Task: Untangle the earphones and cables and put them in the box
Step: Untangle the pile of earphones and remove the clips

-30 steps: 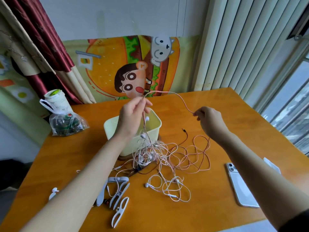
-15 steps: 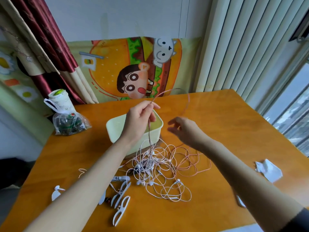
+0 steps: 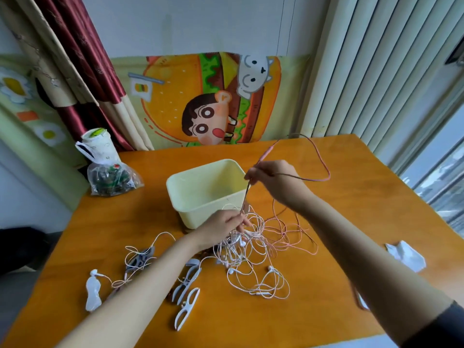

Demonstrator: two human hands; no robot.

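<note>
We find no readable text, label, brand or number anywhere. Wall cloth (image 3: 175,101) carries cartoon drawing only (no lettering we can make out). Print on plastic bag (image 3: 110,178) too blurred for us to read.

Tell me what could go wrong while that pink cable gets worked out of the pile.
1. The right hand holds the pink cable raised while the left hand pinches the tangle. A hard tug may tighten knots instead of freeing it.
2. White loops lie against the box and among the clips, so a pull might drag those along.
</note>
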